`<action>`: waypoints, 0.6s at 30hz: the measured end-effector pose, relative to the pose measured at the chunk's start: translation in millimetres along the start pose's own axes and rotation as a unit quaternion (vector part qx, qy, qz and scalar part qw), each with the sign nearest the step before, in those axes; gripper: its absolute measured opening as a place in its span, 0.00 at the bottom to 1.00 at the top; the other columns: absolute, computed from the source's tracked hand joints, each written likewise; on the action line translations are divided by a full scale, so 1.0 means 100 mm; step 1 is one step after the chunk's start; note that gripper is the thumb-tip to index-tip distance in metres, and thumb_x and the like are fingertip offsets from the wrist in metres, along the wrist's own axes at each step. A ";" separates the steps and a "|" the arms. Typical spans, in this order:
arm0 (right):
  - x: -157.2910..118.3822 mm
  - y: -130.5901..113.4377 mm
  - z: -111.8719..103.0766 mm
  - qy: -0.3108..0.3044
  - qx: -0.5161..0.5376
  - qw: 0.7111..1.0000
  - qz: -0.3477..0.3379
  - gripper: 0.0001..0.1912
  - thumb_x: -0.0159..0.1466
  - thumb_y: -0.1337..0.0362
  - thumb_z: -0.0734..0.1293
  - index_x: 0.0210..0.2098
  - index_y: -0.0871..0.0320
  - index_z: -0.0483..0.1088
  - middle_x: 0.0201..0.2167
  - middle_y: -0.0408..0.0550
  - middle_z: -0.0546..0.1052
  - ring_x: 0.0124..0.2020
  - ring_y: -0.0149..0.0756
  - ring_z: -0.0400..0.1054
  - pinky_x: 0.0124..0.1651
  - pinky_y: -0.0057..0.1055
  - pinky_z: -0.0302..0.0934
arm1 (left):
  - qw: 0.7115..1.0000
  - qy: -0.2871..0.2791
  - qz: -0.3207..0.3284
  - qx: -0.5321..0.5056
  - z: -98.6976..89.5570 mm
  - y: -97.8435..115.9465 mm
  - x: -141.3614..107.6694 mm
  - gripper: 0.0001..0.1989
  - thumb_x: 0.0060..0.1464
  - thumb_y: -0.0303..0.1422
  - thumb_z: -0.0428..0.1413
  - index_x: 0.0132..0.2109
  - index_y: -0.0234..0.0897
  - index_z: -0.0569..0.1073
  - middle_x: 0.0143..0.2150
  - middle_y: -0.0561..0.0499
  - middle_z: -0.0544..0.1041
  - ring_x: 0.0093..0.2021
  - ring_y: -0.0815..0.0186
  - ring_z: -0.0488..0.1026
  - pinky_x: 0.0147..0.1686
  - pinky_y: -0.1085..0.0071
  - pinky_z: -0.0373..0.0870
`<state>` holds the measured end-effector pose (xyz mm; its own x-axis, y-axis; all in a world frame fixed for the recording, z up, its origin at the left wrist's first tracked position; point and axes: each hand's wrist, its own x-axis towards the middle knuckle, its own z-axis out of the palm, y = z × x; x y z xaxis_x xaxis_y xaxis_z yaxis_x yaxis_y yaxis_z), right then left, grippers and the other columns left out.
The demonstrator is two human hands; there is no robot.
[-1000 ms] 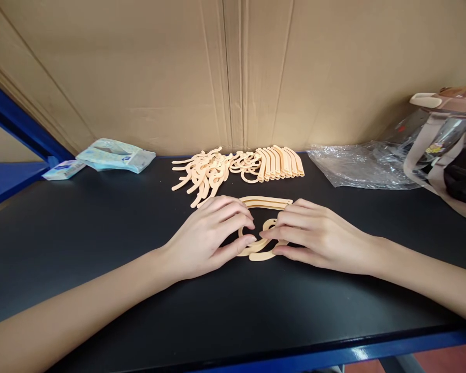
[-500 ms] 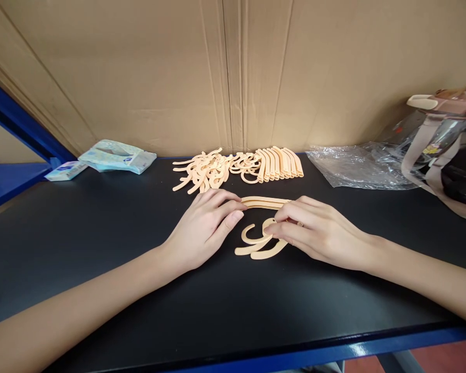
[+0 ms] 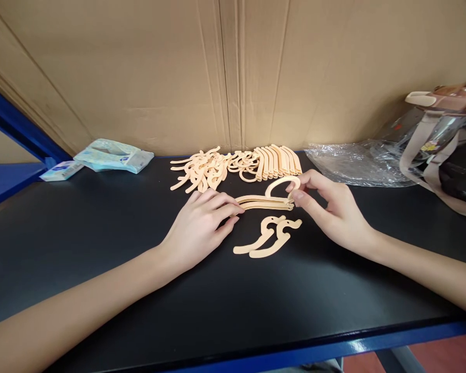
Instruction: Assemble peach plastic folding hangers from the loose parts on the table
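Between thumb and fingers, my right hand [image 3: 330, 207] pinches a cream hook piece [image 3: 282, 181], its curve raised over the right end of two long curved strips [image 3: 262, 203]. My left hand [image 3: 205, 220] has its fingers together on the left end of those strips, which lie on the black table [image 3: 225, 311]. Nearer to me, two S-shaped cream pieces [image 3: 270, 243] rest side by side and overlap. A pile of loose curved pieces [image 3: 207, 168] and a row of long strips [image 3: 277, 161] are behind my hands.
At the back left lie a light-blue tissue pack [image 3: 114, 155] and a smaller packet [image 3: 62, 171]. Clear plastic wrap [image 3: 345, 163] and a strapped bottle [image 3: 442, 124] are at the back right. Cardboard [image 3: 140, 67] stands behind the table.
My right hand has lifted the hook piece away from the two S-shaped pieces, up to the strips' right end. My left hand has barely moved.
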<state>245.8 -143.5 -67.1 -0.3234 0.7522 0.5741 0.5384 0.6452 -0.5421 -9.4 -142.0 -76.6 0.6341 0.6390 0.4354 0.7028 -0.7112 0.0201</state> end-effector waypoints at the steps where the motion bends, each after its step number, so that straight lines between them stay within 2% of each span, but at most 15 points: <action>1: 0.01 0.02 0.01 -0.006 0.029 0.999 0.026 0.05 0.67 0.63 0.61 0.34 0.55 0.64 0.27 0.41 0.69 0.28 0.30 0.64 0.33 0.29 0.60 | 1.000 0.001 0.001 0.002 0.00 0.00 0.00 0.08 0.63 0.31 0.51 0.45 0.40 0.75 0.43 0.53 0.78 0.43 0.62 0.71 0.43 0.64 0.62; 6: 0.03 0.10 0.07 -0.017 0.135 0.986 0.101 0.08 0.67 0.60 0.62 0.33 0.57 0.65 0.25 0.39 0.66 0.28 0.29 0.62 0.33 0.28 0.58 | 1.000 0.008 -0.005 0.024 0.00 0.02 0.01 0.10 0.62 0.38 0.54 0.45 0.37 0.75 0.35 0.52 0.76 0.38 0.62 0.70 0.40 0.64 0.63; 10: 0.06 0.11 0.09 -0.007 0.189 0.974 0.123 0.08 0.67 0.61 0.62 0.33 0.57 0.66 0.24 0.39 0.66 0.27 0.28 0.61 0.34 0.27 0.58 | 0.999 0.001 0.010 0.049 -0.01 0.04 0.01 0.10 0.63 0.36 0.51 0.40 0.37 0.75 0.30 0.52 0.73 0.34 0.63 0.69 0.37 0.65 0.62; 14: 0.08 0.11 0.08 0.002 0.205 0.969 0.136 0.10 0.67 0.60 0.62 0.31 0.57 0.65 0.23 0.38 0.65 0.26 0.27 0.60 0.34 0.27 0.58 | 0.997 -0.001 0.011 0.078 -0.02 0.04 0.00 0.11 0.65 0.32 0.47 0.36 0.36 0.72 0.32 0.51 0.74 0.35 0.62 0.69 0.36 0.64 0.61; 18: 0.08 0.11 0.08 -0.003 0.213 0.967 0.141 0.12 0.68 0.60 0.62 0.28 0.57 0.64 0.22 0.39 0.65 0.27 0.27 0.60 0.35 0.26 0.58 | 0.998 0.012 -0.049 0.048 -0.03 0.02 0.00 0.11 0.66 0.32 0.44 0.40 0.36 0.70 0.37 0.50 0.73 0.38 0.62 0.69 0.38 0.66 0.63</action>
<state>243.0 -129.6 -73.1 -0.2157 0.9062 0.3636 0.2369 0.4098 -0.8809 -8.6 -144.6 -73.5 0.5535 0.6966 0.4565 0.7899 -0.6128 -0.0227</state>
